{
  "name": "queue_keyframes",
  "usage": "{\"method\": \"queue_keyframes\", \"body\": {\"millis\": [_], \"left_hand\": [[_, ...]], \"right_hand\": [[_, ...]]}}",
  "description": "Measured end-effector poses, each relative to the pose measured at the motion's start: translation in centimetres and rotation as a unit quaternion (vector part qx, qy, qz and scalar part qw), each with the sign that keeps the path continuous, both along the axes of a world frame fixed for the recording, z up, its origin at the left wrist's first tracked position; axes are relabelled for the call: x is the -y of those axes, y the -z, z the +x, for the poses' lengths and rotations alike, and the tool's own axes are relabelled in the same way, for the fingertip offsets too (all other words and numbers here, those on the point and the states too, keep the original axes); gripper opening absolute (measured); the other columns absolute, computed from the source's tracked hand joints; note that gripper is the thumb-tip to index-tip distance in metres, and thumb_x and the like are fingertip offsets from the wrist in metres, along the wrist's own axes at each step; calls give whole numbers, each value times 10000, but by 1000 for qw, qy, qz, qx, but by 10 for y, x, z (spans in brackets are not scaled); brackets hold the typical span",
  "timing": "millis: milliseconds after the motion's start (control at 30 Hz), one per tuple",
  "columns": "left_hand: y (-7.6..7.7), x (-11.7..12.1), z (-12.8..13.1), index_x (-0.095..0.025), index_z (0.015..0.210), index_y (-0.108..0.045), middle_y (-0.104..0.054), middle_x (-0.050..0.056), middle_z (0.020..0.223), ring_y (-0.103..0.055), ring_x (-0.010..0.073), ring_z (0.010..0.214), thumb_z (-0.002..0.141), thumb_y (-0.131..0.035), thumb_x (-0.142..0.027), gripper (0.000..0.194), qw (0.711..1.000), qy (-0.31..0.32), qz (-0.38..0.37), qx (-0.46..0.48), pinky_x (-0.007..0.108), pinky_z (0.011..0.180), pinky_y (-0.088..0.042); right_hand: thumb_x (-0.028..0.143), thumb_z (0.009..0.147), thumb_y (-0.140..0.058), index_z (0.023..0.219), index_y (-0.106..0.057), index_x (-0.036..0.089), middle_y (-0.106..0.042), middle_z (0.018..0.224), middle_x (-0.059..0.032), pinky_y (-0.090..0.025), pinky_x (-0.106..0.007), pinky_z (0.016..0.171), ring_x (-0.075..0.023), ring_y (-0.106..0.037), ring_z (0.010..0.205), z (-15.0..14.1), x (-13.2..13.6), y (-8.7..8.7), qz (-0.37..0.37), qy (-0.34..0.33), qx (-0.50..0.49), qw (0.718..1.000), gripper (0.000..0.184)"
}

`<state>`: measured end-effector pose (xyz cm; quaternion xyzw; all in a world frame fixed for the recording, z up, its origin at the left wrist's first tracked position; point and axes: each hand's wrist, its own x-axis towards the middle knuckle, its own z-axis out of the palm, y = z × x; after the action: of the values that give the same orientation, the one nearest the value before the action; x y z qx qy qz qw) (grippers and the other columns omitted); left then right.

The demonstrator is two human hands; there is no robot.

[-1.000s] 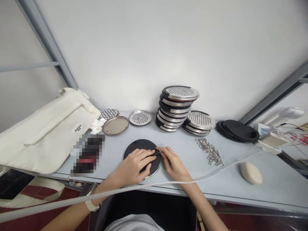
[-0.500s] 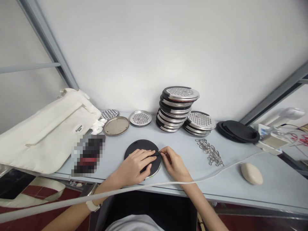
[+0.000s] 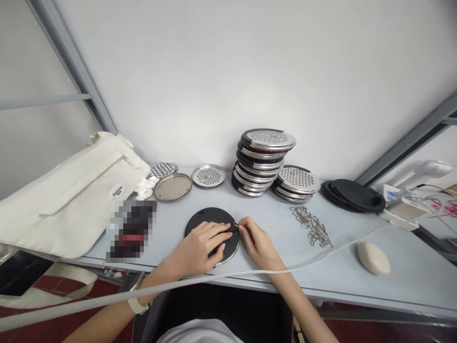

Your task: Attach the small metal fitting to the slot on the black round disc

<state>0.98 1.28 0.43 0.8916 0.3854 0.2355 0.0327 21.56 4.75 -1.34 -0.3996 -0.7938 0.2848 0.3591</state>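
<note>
The left hand [image 3: 202, 247] lies spread on top of a black disc [image 3: 205, 216], which sits flat near the front edge of the worktop [image 3: 264, 219] — its fingers press down rather than wrap around anything. The right hand [image 3: 259, 243] is at the disc's right edge, thumb and forefinger pinched on a small metal ring [image 3: 235, 224]. Behind the disc, next to the wall, a tall stack of metal graters [image 3: 262, 162] leans a little, with a shorter stack [image 3: 298, 183] just beside it on the right. A single round grater [image 3: 208, 176] and a plain metal plate [image 3: 173, 187] lie to the left of the stacks, near a large cream bag [image 3: 71, 200]. To the right of the hands lie a pile of metal clips [image 3: 312, 226], black round covers [image 3: 352, 195] and a cream computer mouse [image 3: 373, 258] — a white cable [image 3: 214, 275] crosses in front of the forearms.
</note>
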Motion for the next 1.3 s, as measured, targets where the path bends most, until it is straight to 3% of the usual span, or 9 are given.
{"method": "queue_keyframes", "body": {"millis": [267,900,1300], "left_hand": [[0,0,0,-200,1230,-560,-535,56,1326,-498,218,1194,869,-462,-166,376,1000,-1,2,2,406,1001,-392],[-1,1,0,-207,1217,-575,-549,73,1310,-518,229,1180,861,-460,-170,376,1000,-4,11,3,421,990,-409],[0,1,1,-209,1227,-568,-551,70,1309,-521,222,1177,869,-453,-174,378,1000,-4,17,5,415,992,-409]], "right_hand": [[240,980,-299,1109,-432,187,-551,732,1,-440,-252,617,-147,-554,626,2,1,3,-33,-17,0,999,193],[252,982,-270,1161,-417,182,-521,662,17,-439,-258,592,-161,-558,567,1,2,2,-53,-11,39,998,242],[235,973,-289,1132,-418,185,-579,724,-12,-452,-265,600,-167,-588,610,2,2,3,-44,-16,30,998,210]]}}
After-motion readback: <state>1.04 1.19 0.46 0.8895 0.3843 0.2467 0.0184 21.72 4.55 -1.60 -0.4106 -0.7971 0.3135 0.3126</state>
